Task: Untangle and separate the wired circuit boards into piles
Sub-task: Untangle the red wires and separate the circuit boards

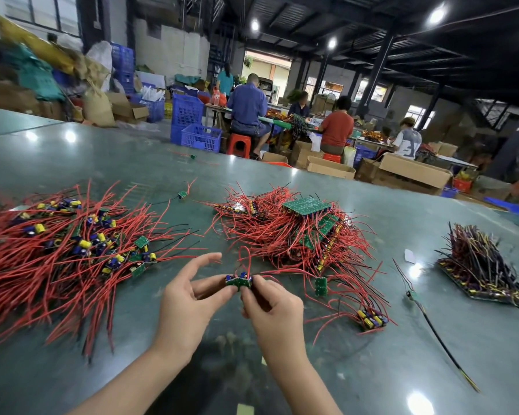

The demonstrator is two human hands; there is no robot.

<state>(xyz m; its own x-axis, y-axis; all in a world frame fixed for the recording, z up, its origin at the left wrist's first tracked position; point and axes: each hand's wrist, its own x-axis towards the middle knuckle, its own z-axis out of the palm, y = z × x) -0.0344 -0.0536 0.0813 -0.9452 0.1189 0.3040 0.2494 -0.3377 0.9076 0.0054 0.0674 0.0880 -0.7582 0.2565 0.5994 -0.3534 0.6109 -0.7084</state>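
— How much room have you got around your hands?

— A fair patch of bare table (432,339) in front of me and down toward my forearms. It is a glossy green-grey top that mirrors the ceiling lamps. The left pile (60,244) of red-wired boards spreads almost to my left wrist; the middle heap (297,235) sits just beyond my right knuckles, its loose red leads trailing near them. The far table edge runs diagonally behind the heaps, with cardboard boxes (408,172) and blue crates (200,137) past it.

— And what are you holding?

— A small pair of green circuit boards (238,281), raised just above the table between the two heaps. My left hand (189,301) pinches the left end between thumb and forefinger, the other fingers spread and lifted. My right hand (270,304) is curled tight on the right end. The two boards meet at an angle in the middle, like a shallow roof.

— How do they look close up?

— Flat green rectangles with blue cylindrical capacitors on top, and a thin red wire looping up from them. The piles show the same parts, some capacitors yellow-capped. Off to the right lies a dark bundle (480,265) of black and yellowish wires on a flat panel, and one lone black lead (432,319) stretches across the table.
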